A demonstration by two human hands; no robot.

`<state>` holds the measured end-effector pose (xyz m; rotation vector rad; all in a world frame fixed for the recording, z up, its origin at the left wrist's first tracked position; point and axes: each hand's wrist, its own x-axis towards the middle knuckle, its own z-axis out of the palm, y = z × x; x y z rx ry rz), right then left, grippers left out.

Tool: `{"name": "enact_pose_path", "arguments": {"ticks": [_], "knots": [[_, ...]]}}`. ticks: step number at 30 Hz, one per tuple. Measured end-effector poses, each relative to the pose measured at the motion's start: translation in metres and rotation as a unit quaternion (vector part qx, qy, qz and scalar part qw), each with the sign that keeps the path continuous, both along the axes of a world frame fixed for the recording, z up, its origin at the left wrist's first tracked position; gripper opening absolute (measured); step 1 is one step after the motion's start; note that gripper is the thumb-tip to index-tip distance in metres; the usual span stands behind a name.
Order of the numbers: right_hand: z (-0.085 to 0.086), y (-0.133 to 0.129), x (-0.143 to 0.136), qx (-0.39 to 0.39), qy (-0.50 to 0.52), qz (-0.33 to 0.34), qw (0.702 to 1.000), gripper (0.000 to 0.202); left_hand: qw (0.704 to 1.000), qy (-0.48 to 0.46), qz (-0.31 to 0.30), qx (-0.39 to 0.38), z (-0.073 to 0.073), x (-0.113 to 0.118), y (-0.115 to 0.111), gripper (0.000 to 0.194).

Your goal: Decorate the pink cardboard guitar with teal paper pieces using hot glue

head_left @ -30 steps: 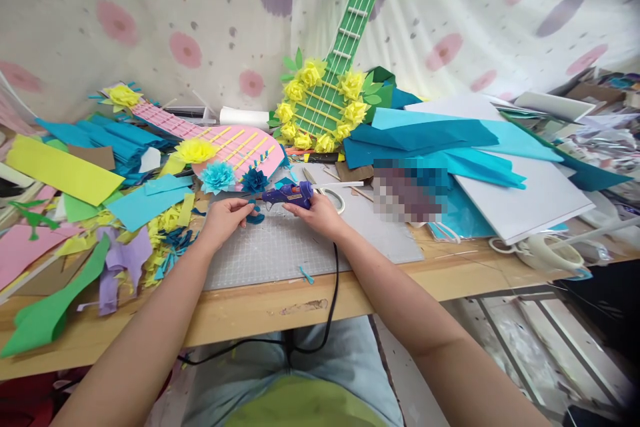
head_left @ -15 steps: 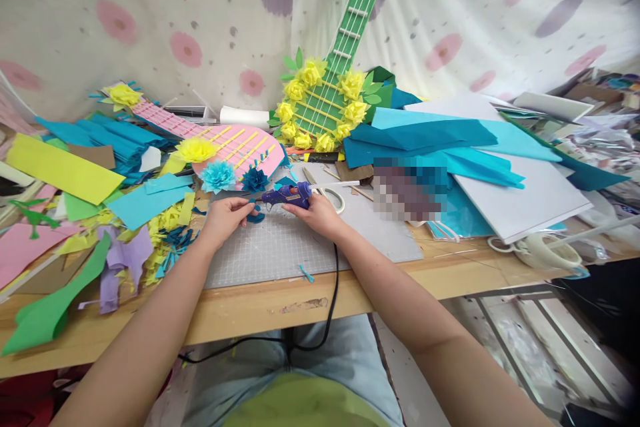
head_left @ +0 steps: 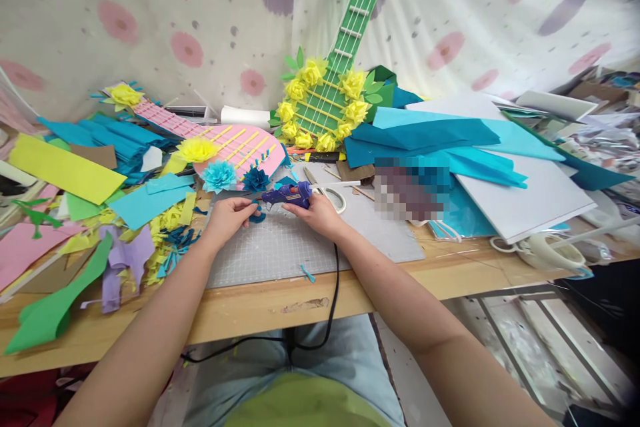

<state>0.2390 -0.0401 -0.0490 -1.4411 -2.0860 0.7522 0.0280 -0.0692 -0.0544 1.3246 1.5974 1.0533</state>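
My right hand [head_left: 320, 213] is wrapped round a purple glue gun [head_left: 293, 195] with a white glue stick [head_left: 340, 185] poking out of its back. The gun's nozzle points left, close to the fingertips of my left hand [head_left: 233, 217]. Those fingers pinch a small dark blue paper piece [head_left: 257, 216], partly hidden by them. Both hands are over the grey cutting mat [head_left: 280, 253]. Just behind them lies a pink paper guitar [head_left: 267, 147] with yellow, light blue and dark blue flowers [head_left: 255, 179].
A green guitar [head_left: 345, 47] ringed with yellow flowers leans at the back. White scissors [head_left: 336, 200] lie right of the gun. Paper scraps [head_left: 170, 220] crowd the left side; blue sheets [head_left: 420, 137] and white boards [head_left: 525, 200] fill the right. The gun's black cord [head_left: 336, 293] hangs over the table edge.
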Motion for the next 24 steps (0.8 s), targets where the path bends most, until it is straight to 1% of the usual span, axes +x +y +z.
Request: {"name": "enact_pose_path", "arguments": {"ticks": [4,7,12,15,19,21,22,24], "knots": [[0.001,-0.001,-0.001,0.001,0.005,-0.004,1.0,0.05,1.0,0.004,-0.006,0.005,-0.003,-0.001,0.001,0.032],[0.0,-0.001,-0.002,0.003,0.023,-0.005,1.0,0.047,1.0,-0.001,-0.013,0.013,-0.004,-0.001,0.001,0.034],[-0.001,0.002,0.002,-0.025,0.116,-0.016,0.993,0.041,1.0,-0.007,-0.015,0.023,-0.001,-0.001,-0.001,0.033],[0.002,0.009,0.013,-0.038,0.184,-0.061,0.98,0.041,1.0,-0.011,-0.015,0.024,0.002,0.0,-0.003,0.033],[0.003,0.027,0.038,0.018,0.249,-0.169,0.954,0.043,0.999,-0.025,-0.022,0.021,0.004,0.0,-0.003,0.034],[-0.001,0.037,0.051,0.056,0.234,-0.224,0.944,0.046,0.999,-0.037,-0.016,0.03,0.004,0.0,-0.003,0.035],[-0.004,0.042,0.057,0.065,0.211,-0.241,0.945,0.047,0.998,-0.042,-0.01,0.038,0.004,-0.001,-0.002,0.036],[-0.009,0.05,0.065,0.058,0.159,-0.257,0.951,0.047,0.997,-0.052,0.003,0.051,0.003,-0.002,-0.001,0.036]]}}
